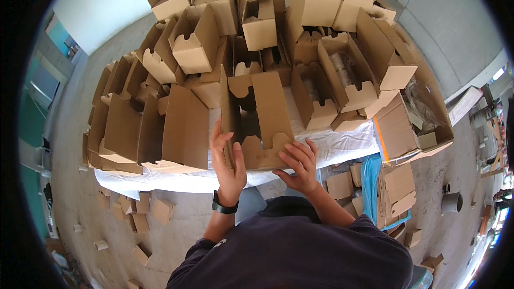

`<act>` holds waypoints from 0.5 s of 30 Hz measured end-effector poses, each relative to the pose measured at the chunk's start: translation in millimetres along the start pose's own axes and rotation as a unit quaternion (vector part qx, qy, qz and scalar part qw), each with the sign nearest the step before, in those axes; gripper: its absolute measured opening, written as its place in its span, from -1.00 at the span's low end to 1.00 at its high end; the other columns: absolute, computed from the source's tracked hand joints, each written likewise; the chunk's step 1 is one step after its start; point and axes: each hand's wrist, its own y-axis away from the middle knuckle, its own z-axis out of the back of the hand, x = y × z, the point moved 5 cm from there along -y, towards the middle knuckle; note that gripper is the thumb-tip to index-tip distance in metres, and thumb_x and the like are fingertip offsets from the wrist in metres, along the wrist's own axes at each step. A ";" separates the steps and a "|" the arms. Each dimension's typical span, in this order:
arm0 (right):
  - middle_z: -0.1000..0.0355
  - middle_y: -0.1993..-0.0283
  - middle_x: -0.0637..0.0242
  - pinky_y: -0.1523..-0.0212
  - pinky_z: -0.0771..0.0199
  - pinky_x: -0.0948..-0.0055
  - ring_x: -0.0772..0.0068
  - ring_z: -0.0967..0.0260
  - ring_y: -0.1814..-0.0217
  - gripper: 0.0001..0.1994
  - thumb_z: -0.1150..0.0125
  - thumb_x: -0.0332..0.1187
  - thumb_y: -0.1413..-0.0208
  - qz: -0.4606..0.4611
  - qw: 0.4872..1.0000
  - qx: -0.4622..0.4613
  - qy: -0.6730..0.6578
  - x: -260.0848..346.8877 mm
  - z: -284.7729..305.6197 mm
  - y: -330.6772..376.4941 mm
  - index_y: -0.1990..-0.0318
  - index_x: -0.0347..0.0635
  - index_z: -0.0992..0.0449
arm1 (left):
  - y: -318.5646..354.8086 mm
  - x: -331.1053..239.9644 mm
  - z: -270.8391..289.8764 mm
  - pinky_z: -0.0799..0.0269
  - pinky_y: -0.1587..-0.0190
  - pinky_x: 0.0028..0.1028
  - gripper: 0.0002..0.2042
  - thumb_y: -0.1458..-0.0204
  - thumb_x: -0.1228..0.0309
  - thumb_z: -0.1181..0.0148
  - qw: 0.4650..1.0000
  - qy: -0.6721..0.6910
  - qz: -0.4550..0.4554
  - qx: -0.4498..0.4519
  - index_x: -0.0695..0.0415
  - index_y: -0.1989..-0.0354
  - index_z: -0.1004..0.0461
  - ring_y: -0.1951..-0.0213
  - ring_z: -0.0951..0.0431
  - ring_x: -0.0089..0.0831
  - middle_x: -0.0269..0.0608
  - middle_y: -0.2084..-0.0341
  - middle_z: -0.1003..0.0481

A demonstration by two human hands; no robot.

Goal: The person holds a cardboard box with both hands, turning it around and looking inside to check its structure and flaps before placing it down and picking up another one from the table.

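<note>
2 hands brace a half-folded cardboard box (257, 123) on the white-covered surface (342, 147), left hand (227, 160) gripping its side wall, right hand (300, 163) pressing its tabbed front flap flat.

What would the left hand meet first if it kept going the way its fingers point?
The left hand already grips the open cardboard box at its left wall. Straight on, up the picture, its fingers would probably slide along that wall toward the upright boxes behind; depth is unclear.
</note>
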 end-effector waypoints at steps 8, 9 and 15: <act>-0.36 -0.10 0.17 -0.28 -0.19 -0.12 -0.05 -0.24 -0.29 -0.51 -0.57 -0.25 0.25 -0.077 0.979 -0.072 -0.175 -8.4 -11.2 2.7 0.13 -0.13 -0.48 | 5.2 -3.4 -4.2 -0.18 -0.24 -0.16 -0.66 -0.12 0.66 0.01 0.999 -0.024 -0.022 0.023 0.15 -0.07 -0.26 -0.27 -0.23 0.12 0.26 -0.26 -0.16; -0.36 -0.10 0.14 -0.27 -0.22 -0.09 -0.09 -0.23 -0.29 -0.48 -0.57 -0.25 0.25 -0.072 0.979 -0.068 -0.176 -7.8 -11.7 2.2 0.09 -0.14 -0.46 | 4.8 -3.0 -3.1 -0.18 -0.24 -0.16 -0.66 -0.12 0.66 0.01 0.999 -0.024 -0.020 0.020 0.14 -0.08 -0.26 -0.27 -0.23 0.11 0.26 -0.26 -0.16; -0.39 -0.05 0.20 -0.26 -0.28 -0.02 -0.03 -0.29 -0.23 -0.49 -0.61 -0.28 0.33 -0.074 0.978 -0.049 -0.189 -13.2 -11.5 -1.0 0.17 -0.17 -0.49 | -1.4 -7.2 -0.1 -0.16 -0.25 -0.17 -0.65 -0.11 0.67 0.00 0.998 -0.037 -0.014 0.040 0.16 -0.08 -0.25 -0.27 -0.24 0.12 0.25 -0.26 -0.17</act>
